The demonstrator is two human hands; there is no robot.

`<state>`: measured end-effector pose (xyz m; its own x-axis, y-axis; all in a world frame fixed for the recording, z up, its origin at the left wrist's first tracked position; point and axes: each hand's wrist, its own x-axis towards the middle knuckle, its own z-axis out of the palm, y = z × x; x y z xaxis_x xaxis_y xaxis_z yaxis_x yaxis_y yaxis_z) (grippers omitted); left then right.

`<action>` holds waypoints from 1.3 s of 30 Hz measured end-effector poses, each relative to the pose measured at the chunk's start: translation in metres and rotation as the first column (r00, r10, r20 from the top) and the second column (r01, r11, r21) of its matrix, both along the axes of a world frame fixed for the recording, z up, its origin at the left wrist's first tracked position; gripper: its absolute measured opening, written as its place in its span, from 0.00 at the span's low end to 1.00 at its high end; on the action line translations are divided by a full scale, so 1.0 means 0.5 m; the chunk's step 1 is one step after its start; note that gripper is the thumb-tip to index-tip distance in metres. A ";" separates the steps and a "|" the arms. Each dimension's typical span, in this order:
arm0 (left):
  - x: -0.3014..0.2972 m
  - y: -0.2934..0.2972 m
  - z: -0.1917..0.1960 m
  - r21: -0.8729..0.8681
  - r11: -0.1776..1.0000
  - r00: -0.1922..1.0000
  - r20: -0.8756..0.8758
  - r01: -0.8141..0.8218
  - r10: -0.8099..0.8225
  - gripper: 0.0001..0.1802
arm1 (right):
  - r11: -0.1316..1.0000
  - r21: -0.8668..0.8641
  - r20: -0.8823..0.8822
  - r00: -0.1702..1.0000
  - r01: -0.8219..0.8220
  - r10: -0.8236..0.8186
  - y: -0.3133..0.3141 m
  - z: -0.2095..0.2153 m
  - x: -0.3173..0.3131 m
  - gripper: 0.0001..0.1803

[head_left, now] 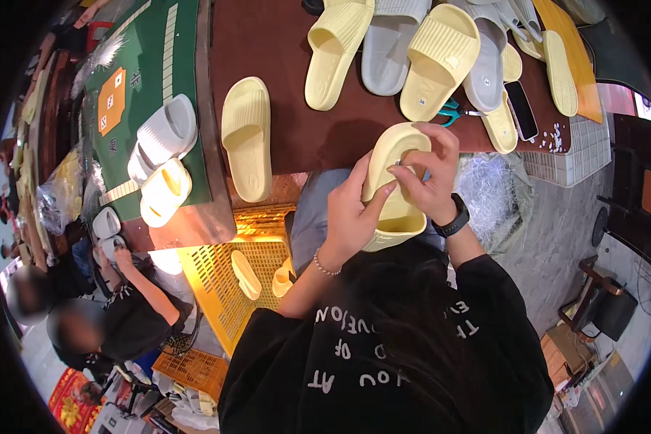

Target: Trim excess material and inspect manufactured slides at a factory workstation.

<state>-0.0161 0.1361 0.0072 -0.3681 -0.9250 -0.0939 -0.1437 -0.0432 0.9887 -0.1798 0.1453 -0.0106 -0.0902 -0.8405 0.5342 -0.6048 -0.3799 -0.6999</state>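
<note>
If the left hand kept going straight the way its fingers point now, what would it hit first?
The left hand already grips the yellow slipper, fingers pointing up and right. Beyond it, the line probably meets the right hand, then the brown table's edge; depth is unclear.

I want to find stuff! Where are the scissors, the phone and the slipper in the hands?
scissors [450,112], head view, on the teal handles.
phone [521,110], head view, middle of its dark screen.
yellow slipper [387,155], head view, on its upper strap, held by both hands.
</note>
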 end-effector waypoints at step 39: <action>-0.005 -0.001 -0.011 0.023 1.000 0.999 0.042 0.005 -0.006 0.23 | 0.998 0.059 -0.001 1.000 -0.007 0.007 0.011 -0.037 -0.008 0.15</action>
